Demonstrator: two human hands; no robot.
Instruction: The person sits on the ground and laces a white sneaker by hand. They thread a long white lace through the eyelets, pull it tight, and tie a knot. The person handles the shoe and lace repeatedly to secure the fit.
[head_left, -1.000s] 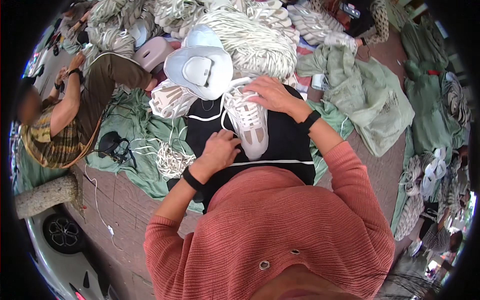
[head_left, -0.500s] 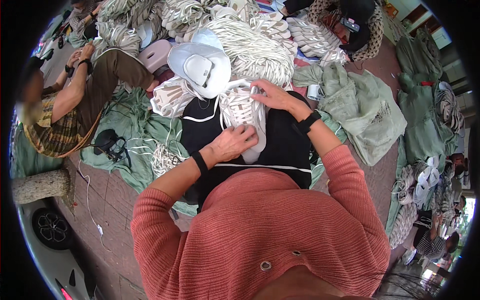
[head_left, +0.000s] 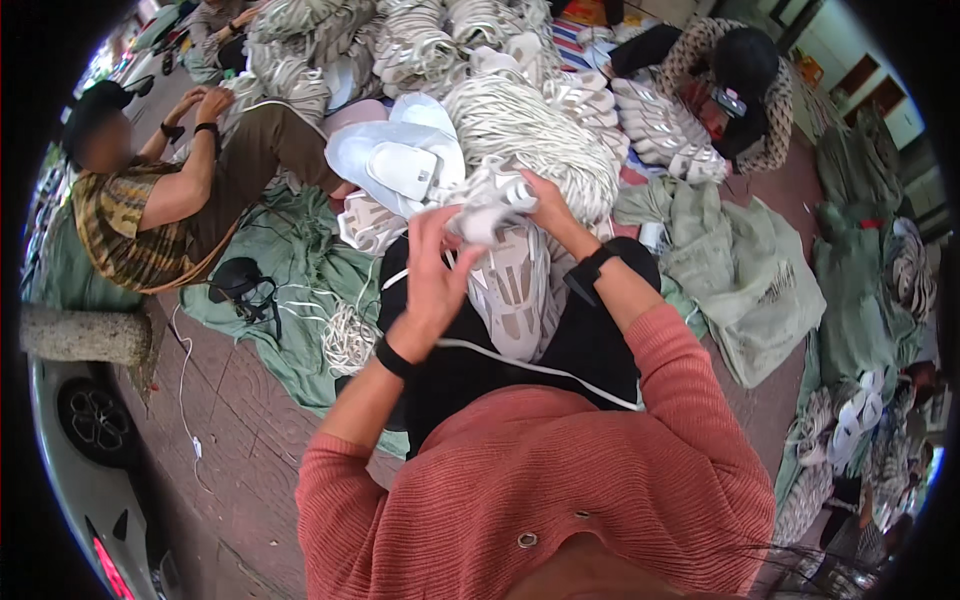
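Note:
My right hand (head_left: pixel 548 208) is closed on the end of a white shoe upper (head_left: pixel 497 207), smeared by motion and raised above my lap. Beside it, my left hand (head_left: pixel 432 282) is lifted with thumb and fingers spread, somewhat blurred; it seems to hold nothing. Below both hands, another white-and-beige shoe upper (head_left: pixel 517 290) lies on my dark-clad lap, its narrow end toward me. A white lace (head_left: pixel 540 371) runs loosely across my lap.
Pale blue rounded pieces (head_left: pixel 395 165) sit just beyond my left hand. Bundled uppers and laces (head_left: pixel 540 135) are heaped ahead. A lace tangle (head_left: pixel 350 338) lies on green sacking at left. Co-workers sit left (head_left: pixel 150 200) and far right (head_left: pixel 745 90); a pale sack (head_left: pixel 750 285) lies right.
The laced upper that lay under both hands is now lifted and blurred in my right hand, uncovering another upper. My left hand has come up off it, fingers spread. The view has shifted somewhat.

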